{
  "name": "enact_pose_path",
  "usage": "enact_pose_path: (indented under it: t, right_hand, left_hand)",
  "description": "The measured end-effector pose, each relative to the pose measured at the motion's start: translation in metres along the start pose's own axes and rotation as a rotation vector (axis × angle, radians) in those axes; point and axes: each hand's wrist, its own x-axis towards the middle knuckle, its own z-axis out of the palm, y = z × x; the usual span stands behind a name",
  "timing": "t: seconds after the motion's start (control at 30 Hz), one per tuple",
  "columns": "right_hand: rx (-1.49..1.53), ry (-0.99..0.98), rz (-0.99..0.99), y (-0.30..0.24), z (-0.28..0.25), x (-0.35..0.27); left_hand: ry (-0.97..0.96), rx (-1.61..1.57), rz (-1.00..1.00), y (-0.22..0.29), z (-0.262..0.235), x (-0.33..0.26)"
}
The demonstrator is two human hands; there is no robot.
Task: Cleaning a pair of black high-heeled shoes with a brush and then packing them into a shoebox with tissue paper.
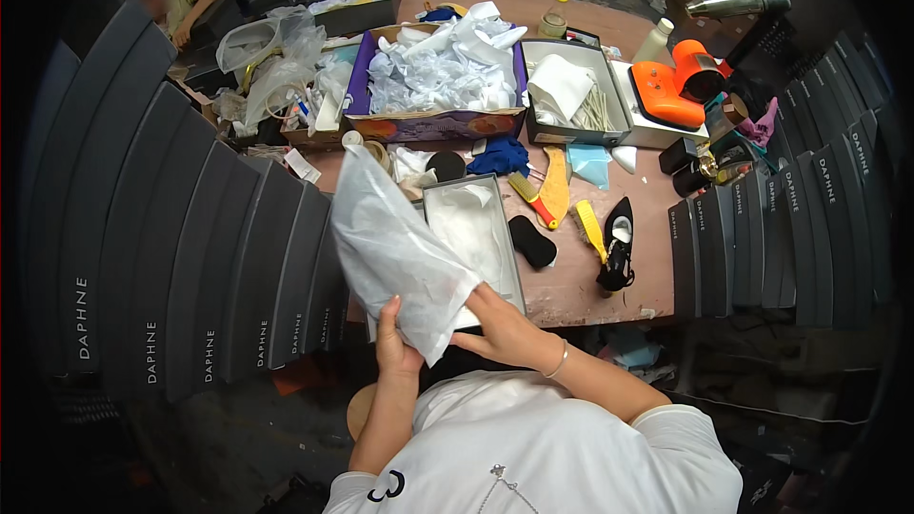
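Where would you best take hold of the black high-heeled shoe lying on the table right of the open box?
Probably around its narrow middle, coming from above: the black shoe lies free on the bare table, its open top facing up, toe pointing away. Only the yellow brush lies close on its left, so approaching from the right looks clearer.

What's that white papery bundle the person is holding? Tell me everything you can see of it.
The white tissue-paper bundle looks thin, crinkled and slightly translucent, wrapped around something hidden inside. It is long, tilted from upper left to lower right, held above the open grey shoe box. The left hand grips its lower end from beneath, while the right hand touches its lower right edge.
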Motion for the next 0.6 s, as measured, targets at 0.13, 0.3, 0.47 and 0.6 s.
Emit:
enact_pose_path:
  t: [0.13,0.3,0.47,0.6]
  right_hand:
    - [0.805,0.213,0.599,0.038,-0.047,-0.032]
    - [0.675,0.686,0.521,0.075,-0.030,-0.058]
    - [1.047,0.928,0.593,0.093,-0.085,-0.123]
    - [0.834,0.833,0.556,0.085,-0.077,-0.128]
  left_hand:
    - [0.039,0.370,0.504,-0.010,0.020,0.008]
    - [-0.605,1.266,0.409,-0.100,0.067,0.005]
    - [-0.248,1.514,0.423,-0.086,0.054,0.161]
    - [-0.340,1.728,0.732,-0.090,0.025,0.262]
